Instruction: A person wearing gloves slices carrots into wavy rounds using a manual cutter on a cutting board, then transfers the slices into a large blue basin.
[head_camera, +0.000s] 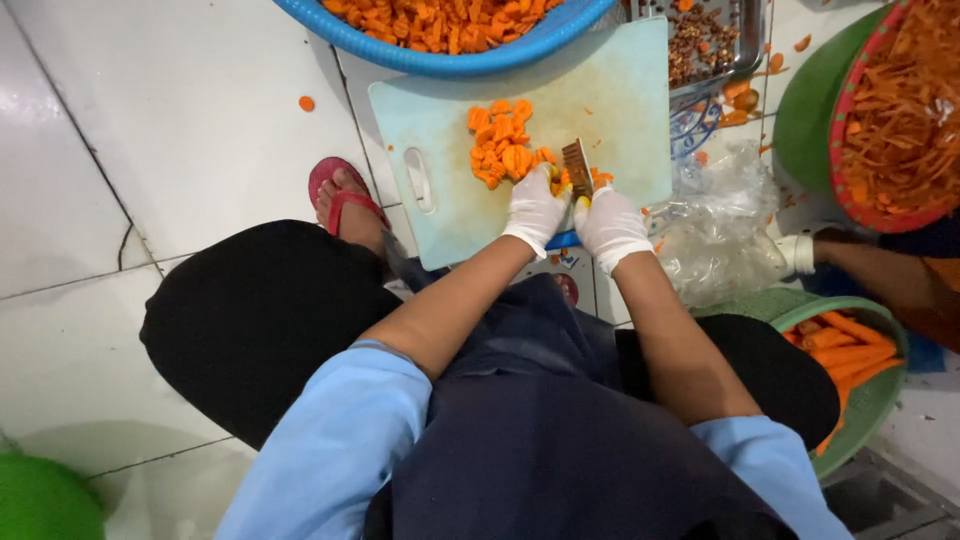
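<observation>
Both gloved hands work together at the near edge of my pale blue plastic cutting board (610, 110): left hand (533, 207) pinches a carrot piece, right hand (610, 228) grips the wavy metal crinkle cutter (577, 167). Left of them I see open white floor tile (180, 130); just ahead, orange crinkle-cut carrot slices (503, 145); right, crumpled clear plastic (725, 220).

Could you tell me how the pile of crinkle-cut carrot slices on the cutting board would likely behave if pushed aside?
The carrot slices would probably scatter rather than move as one, since they lie loose in a heap. Being short, flat pieces, they seem more apt to slide than roll on the smooth pale cutting board. They look firm, so unlikely to squash.
</observation>
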